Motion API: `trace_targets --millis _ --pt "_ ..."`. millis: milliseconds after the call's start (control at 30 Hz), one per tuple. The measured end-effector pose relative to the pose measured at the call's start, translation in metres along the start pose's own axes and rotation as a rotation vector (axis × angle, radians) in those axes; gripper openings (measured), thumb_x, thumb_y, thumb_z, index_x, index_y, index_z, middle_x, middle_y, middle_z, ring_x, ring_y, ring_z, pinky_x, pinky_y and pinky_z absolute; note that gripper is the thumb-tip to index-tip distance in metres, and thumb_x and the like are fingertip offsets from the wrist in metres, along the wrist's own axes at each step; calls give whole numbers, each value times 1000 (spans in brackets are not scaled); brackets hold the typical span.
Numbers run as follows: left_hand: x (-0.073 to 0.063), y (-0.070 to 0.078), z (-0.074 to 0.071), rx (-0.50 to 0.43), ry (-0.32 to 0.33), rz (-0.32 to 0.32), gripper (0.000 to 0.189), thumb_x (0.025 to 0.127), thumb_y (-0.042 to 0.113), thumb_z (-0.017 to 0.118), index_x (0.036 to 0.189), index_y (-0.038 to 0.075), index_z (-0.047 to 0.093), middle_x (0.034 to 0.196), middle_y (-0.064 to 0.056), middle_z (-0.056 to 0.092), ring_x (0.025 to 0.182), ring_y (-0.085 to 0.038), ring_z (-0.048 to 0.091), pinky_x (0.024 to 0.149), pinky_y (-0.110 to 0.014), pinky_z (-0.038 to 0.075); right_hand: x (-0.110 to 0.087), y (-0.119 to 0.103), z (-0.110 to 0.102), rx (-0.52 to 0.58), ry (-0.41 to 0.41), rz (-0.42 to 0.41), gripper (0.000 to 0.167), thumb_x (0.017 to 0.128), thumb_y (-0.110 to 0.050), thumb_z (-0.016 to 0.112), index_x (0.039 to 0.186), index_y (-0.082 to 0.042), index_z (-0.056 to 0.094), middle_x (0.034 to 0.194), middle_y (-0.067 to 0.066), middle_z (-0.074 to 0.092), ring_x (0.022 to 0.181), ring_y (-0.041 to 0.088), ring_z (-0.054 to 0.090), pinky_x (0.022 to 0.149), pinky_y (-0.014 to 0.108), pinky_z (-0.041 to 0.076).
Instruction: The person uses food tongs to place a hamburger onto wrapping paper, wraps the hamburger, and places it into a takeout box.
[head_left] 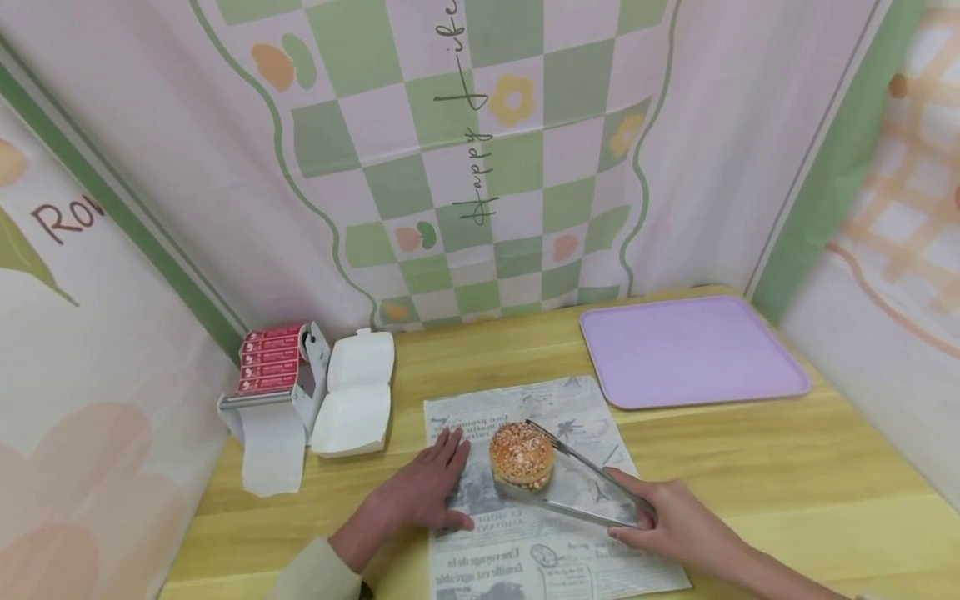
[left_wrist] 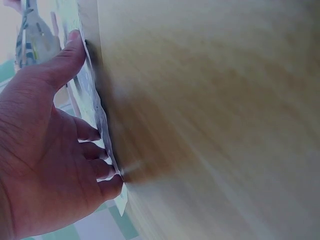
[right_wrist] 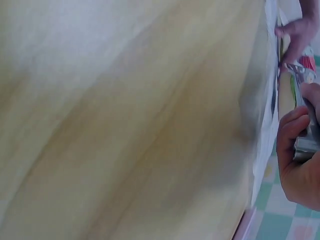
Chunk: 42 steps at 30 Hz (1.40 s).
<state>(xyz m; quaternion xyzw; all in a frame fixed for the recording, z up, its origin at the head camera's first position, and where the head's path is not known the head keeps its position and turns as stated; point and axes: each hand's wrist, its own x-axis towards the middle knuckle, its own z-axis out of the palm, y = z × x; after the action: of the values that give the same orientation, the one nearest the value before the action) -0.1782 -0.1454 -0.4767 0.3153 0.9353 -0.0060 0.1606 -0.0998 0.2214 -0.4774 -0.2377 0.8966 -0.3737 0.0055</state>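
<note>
A seeded burger [head_left: 522,455] sits on a sheet of newsprint-patterned paper [head_left: 555,550] in the middle of the table. My right hand [head_left: 671,521] grips metal tongs [head_left: 581,460] near their joined end, and the two arms of the tongs lie on either side of the burger. In the right wrist view, the fingers [right_wrist: 292,131] curl round the tongs. To the left of the burger, my left hand [head_left: 427,492] rests on the paper's left edge with its fingers spread. The left wrist view shows its fingertips [left_wrist: 111,187] touching the paper's edge.
A white clamshell box [head_left: 352,417] lies opened at the left. Beside it stands a dispenser [head_left: 311,379] with a roll of red-and-white labels [head_left: 272,358]. A purple tray [head_left: 690,350] lies at the back right. Patterned curtains [head_left: 517,167] hang behind the table [head_left: 847,500].
</note>
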Motion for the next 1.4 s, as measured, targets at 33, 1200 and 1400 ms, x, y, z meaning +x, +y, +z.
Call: trace_targets --millis 33,1200,1400 --pt "0 0 0 0 -1 0 114 80 76 59 159 5 18 167 -18 9 155 -35 12 124 -45 27 0 -1 2 -1 0 12 72 84 -33 80 139 5 54 54 -21 40 46 -11 31 39 15 35" --pt "0 5 -5 -13 -11 -5 113 80 75 60 159 5 19 167 -17 9 155 -35 12 123 -47 27 -13 3 -6 -73 14 32 76 83 -40 79 144 -7 48 58 -21 35 50 -9 28 47 15 33" --pt "0 2 -1 -3 -13 -4 114 80 76 60 159 5 19 167 -18 8 154 -36 12 123 -47 28 -17 2 -13 -64 45 -2 72 84 -36 80 143 -8 49 60 -23 36 52 -10 30 47 15 34"
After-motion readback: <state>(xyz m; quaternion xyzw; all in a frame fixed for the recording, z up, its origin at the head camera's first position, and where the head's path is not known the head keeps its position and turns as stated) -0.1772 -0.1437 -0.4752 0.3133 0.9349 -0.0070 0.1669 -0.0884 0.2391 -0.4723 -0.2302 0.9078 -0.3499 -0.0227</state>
